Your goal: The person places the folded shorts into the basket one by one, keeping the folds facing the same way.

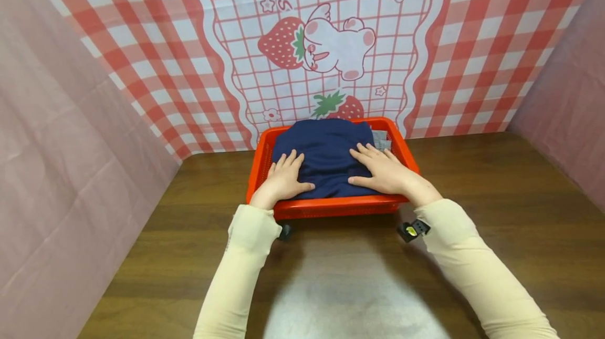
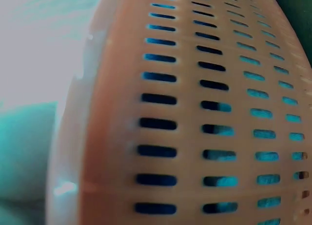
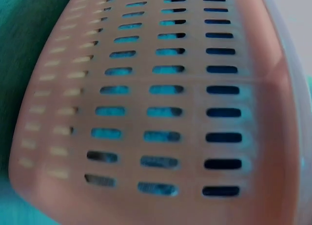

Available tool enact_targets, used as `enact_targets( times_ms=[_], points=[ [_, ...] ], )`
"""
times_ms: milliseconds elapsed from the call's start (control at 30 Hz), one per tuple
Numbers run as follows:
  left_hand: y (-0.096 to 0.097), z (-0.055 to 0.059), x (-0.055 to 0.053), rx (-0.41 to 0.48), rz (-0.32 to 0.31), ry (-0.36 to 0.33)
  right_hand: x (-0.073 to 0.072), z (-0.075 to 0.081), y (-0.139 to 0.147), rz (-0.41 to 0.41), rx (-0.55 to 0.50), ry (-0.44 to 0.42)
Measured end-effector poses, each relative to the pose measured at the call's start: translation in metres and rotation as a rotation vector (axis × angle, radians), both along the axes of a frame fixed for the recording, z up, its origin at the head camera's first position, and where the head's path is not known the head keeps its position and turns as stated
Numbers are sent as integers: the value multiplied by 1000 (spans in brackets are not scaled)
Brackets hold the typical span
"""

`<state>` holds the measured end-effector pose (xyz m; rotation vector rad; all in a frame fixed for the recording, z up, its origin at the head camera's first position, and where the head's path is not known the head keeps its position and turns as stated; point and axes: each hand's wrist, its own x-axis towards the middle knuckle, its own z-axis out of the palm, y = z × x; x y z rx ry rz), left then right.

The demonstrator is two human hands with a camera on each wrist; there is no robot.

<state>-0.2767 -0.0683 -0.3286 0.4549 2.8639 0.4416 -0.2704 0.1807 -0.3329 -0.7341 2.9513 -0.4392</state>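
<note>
A folded dark blue cloth [image 1: 326,144] lies in a red plastic basket [image 1: 340,204]. My left hand [image 1: 285,178] rests on the cloth's left side with fingers spread. On its right side my right hand [image 1: 383,170] lies with the fingers straight and thumb apart. Both wrists cross the basket's front rim. A grey cloth [image 1: 380,139] shows at the back right inside the basket, partly hidden by the blue one. In the left wrist view the slotted basket wall [image 2: 190,137] fills most of the frame; the right wrist view likewise shows the slotted wall [image 3: 131,122].
The basket stands on a brown wooden table [image 1: 212,255], close against a red-checked curtain [image 1: 189,65] with strawberry prints. Plain pink cloth [image 1: 71,144] hangs along the left side, and more pink cloth [image 1: 562,86] on the right.
</note>
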Motion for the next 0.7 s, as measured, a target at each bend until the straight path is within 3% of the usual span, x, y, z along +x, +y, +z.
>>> enact_targets(
  times_ms=[100, 200, 500, 700],
  points=[
    [0, 3, 3, -30, -81, 34, 2, 0, 1, 97, 3, 46],
    [-1, 3, 5, -54, -119, 54, 3, -1, 1, 160, 16, 67],
    [-4, -1, 2, -33, -121, -81, -1, -2, -1, 147, 114, -70],
    [-4, -3, -2, -38, -121, -117, -2, -2, -6, 145, 184, -104]
  ],
)
